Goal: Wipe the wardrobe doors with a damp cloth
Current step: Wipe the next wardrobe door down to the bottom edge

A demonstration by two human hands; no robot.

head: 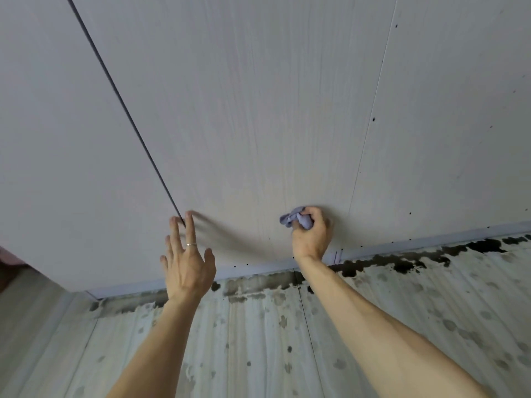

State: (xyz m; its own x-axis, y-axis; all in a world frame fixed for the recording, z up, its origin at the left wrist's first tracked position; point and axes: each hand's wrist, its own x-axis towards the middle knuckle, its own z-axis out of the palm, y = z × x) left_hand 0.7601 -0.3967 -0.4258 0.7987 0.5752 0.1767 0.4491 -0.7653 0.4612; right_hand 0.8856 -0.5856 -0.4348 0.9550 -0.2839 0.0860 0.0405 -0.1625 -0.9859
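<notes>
Pale grey wardrobe doors point(258, 110) fill the upper part of the head view, seen steeply from below, with a dark gap point(120, 104) between two panels. My right hand point(311, 235) grips a crumpled bluish-purple cloth point(296, 218) and holds it against the middle door near its top edge. My left hand point(186, 262) is raised with straight, spread fingers and a ring on one finger. Its fingertips reach the door beside the end of the dark gap. It holds nothing.
A light trim strip point(431, 239) runs along the top of the wardrobe. Beyond it lies a ribbed ceiling point(402, 326) with black mould patches and grey spots. Small dark specks dot the right door panel point(459, 110).
</notes>
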